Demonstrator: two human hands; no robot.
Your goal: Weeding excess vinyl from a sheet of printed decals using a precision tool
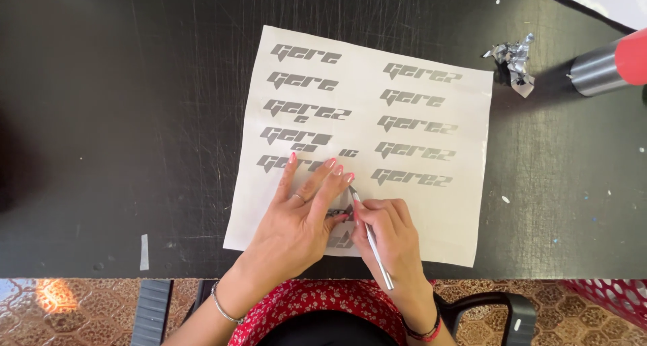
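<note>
A white sheet [404, 204] with two columns of grey cut-out lettering lies flat on a black table [121, 117]. My left hand [296, 218] presses on the sheet's lower left part, fingers spread over the lettering. My right hand [391, 235] grips a thin silver pointed tool [371, 238] like a pen, its tip touching the sheet right by my left fingertips. A small dark scrap lies between my two hands.
A crumpled ball of silvery scrap [515, 59] rests on the table at the upper right. Beside it lies a grey roll with a red end [610, 63]. A black chair armrest [502, 309] and patterned floor show below the table's front edge.
</note>
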